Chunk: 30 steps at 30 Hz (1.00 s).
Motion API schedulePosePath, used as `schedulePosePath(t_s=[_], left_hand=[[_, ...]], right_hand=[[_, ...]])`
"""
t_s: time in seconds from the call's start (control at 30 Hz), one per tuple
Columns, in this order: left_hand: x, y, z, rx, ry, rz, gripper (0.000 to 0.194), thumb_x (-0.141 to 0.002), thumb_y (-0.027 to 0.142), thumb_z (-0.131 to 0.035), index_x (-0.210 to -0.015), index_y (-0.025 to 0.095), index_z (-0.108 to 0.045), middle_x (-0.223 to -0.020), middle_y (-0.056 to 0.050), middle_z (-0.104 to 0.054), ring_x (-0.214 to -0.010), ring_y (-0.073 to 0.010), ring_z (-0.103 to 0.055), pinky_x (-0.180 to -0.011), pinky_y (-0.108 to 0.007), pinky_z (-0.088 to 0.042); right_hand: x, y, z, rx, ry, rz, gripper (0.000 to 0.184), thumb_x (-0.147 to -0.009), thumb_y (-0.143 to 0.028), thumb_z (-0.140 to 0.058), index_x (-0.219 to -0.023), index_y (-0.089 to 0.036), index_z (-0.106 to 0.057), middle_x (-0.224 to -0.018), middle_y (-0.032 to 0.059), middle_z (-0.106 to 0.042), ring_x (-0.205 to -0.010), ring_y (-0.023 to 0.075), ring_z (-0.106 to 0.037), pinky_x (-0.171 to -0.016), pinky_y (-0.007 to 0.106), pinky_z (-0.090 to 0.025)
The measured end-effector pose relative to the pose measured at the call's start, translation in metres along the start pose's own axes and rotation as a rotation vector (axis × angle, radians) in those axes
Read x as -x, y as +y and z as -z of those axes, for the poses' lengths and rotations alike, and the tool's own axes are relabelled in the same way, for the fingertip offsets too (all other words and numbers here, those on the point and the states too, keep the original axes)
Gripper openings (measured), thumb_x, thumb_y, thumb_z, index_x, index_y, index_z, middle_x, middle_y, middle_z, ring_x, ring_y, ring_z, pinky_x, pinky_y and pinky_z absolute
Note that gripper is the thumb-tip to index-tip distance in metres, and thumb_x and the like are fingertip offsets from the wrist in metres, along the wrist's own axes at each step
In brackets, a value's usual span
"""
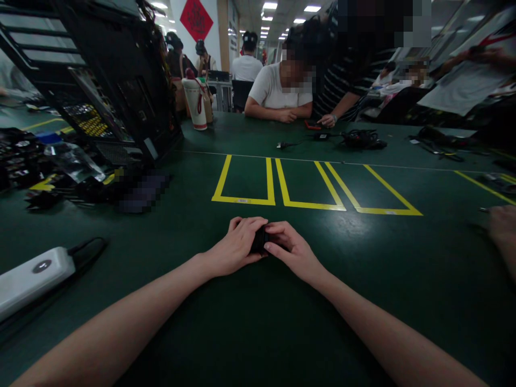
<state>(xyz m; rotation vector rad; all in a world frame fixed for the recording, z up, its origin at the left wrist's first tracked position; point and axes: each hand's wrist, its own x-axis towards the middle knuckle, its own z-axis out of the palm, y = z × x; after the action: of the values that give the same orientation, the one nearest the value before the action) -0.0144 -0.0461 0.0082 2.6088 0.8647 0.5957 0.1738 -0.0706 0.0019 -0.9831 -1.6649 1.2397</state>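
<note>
A small black object (259, 240) sits between my two hands, low over the green table (258, 317). Its kind does not show, since fingers cover most of it. My left hand (237, 242) wraps it from the left, with the fingers over its top and the thumb along the near side. From the right, my right hand (292, 248) grips its other end between thumb and fingertips. Just beyond my hands, yellow tape (244, 201) outlines several open-ended boxes on the tabletop.
At left stand a black computer case (133, 80), a plastic bottle (72, 158) and a white power strip (36, 279). A paper cup (196, 105) is farther back. Coiled black cables (363, 140) lie near two people across the table. Another person's hand (503, 231) rests at the right edge.
</note>
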Motion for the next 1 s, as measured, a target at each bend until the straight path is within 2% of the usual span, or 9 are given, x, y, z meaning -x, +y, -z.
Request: schedulePosePath(t_s=[0.07, 0.23, 0.43, 0.63, 0.83, 1.0], left_hand=[[0.0, 0.001, 0.001, -0.002, -0.005, -0.001, 0.062, -0.081, 0.027, -0.057, -0.129, 0.018, -0.019, -0.131, -0.014, -0.038, -0.121, -0.0257, -0.037, -0.103, -0.048, -0.023], [0.0, 0.001, 0.002, 0.005, -0.013, 0.001, 0.061, -0.081, 0.028, -0.056, -0.129, 0.019, -0.019, -0.131, -0.014, -0.038, -0.121, -0.0265, -0.037, -0.103, -0.05, -0.023], [0.001, 0.002, 0.003, 0.01, -0.009, -0.014, 0.063, -0.081, 0.026, -0.056, -0.13, 0.021, -0.018, -0.13, -0.013, -0.039, -0.121, -0.0271, -0.038, -0.102, -0.05, -0.024], [0.004, 0.007, 0.005, -0.001, -0.004, 0.0, 0.061, -0.081, 0.027, -0.056, -0.13, 0.02, -0.018, -0.131, -0.013, -0.038, -0.122, -0.0259, -0.037, -0.103, -0.05, -0.023], [0.015, 0.009, 0.01, 0.001, -0.02, 0.008, 0.063, -0.081, 0.026, -0.055, -0.13, 0.022, -0.016, -0.129, -0.014, -0.04, -0.12, -0.0281, -0.039, -0.101, -0.052, -0.025], [0.018, 0.008, 0.01, 0.001, -0.023, 0.002, 0.063, -0.08, 0.024, -0.055, -0.129, 0.023, -0.017, -0.129, -0.013, -0.04, -0.119, -0.0284, -0.041, -0.1, -0.052, -0.026]], right_hand=[[0.0, -0.001, 0.0, -0.017, 0.0, -0.021, 0.019, -0.08, -0.022, -0.057, -0.097, -0.025, -0.05, -0.105, 0.0016, -0.052, -0.097, 0.0166, -0.057, -0.081, 0.035, -0.051], [0.0, -0.004, 0.0, 0.019, -0.002, -0.092, 0.03, -0.08, -0.023, -0.057, -0.108, -0.025, -0.047, -0.11, 0.0037, -0.053, -0.105, 0.0184, -0.055, -0.089, 0.039, -0.048], [0.0, 0.0, 0.001, 0.006, -0.03, 0.006, 0.027, -0.077, -0.019, -0.06, -0.101, -0.025, -0.048, -0.106, 0.0016, -0.054, -0.103, 0.0172, -0.056, -0.09, 0.039, -0.047], [0.0, -0.001, -0.002, -0.039, -0.02, -0.015, 0.018, -0.079, -0.022, -0.058, -0.095, -0.025, -0.049, -0.098, -0.0001, -0.056, -0.094, 0.0156, -0.059, -0.082, 0.035, -0.051], [0.002, -0.01, -0.007, 0.082, -0.048, -0.046, 0.031, -0.077, -0.023, -0.061, -0.105, -0.024, -0.047, -0.106, 0.0032, -0.056, -0.101, 0.0179, -0.057, -0.09, 0.04, -0.047], [0.003, -0.007, -0.009, 0.07, -0.062, 0.035, 0.029, -0.076, -0.02, -0.062, -0.101, -0.024, -0.05, -0.107, 0.0021, -0.051, -0.102, 0.0172, -0.055, -0.091, 0.039, -0.048]])
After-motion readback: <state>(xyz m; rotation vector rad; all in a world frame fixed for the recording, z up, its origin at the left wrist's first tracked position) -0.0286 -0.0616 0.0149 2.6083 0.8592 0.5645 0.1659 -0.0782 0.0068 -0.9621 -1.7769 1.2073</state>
